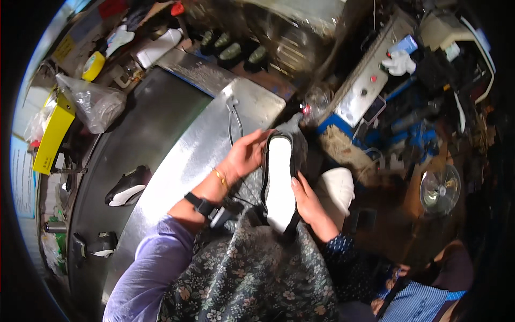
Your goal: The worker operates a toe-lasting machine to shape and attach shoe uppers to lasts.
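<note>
both hands, half-curled, grip opposite sides of the black-and-white shoe between them.

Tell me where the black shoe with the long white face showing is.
In the head view, the black shoe is near the centre, between the bare left hand and right hand, over the dark floral cloth.

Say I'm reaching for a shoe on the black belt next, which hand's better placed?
Probably your left hand: it's on the belt side of the held shoe, nearer the black belt. Your right hand is at that shoe's other side, farther away.
</note>
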